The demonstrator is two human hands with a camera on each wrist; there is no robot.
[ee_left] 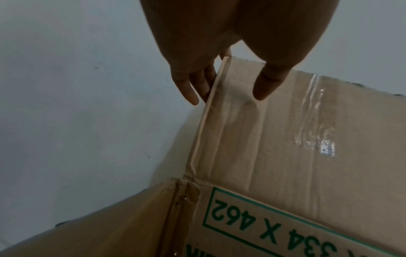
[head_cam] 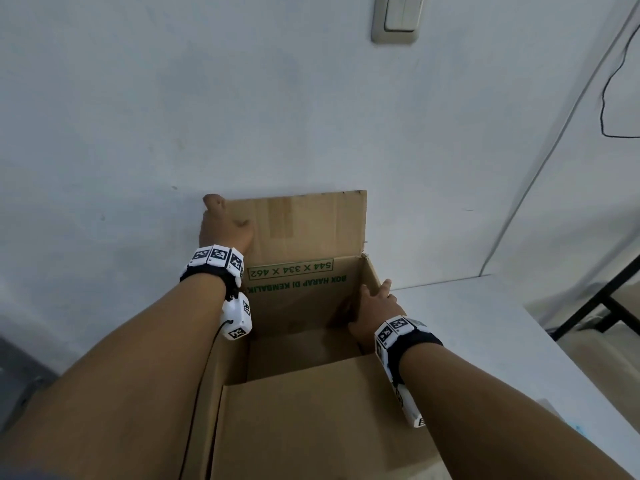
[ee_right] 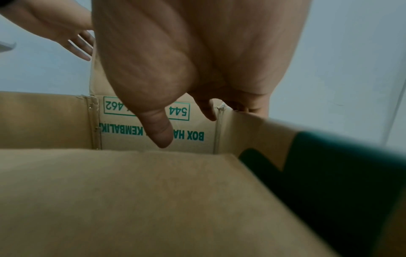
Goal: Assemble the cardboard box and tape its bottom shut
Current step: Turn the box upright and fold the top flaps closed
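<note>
Box: cardboard box [head_cam: 304, 306] stands open on the white table [head_cam: 485, 327], hard against the wall [head_cam: 173, 116].
Left hand [head_cam: 221, 226]: pinches the upright far flap [head_cam: 311, 220] at its left edge.
Right hand [head_cam: 374, 310]: fingers hooked over the right wall's rim.
Room: bare tabletop to the right.

Left hand [head_cam: 225, 225] grips the cardboard box's [head_cam: 298, 299] raised far flap [head_cam: 311, 223] (old tape on it); right hand [head_cam: 375, 311] holds its side wall.
</note>
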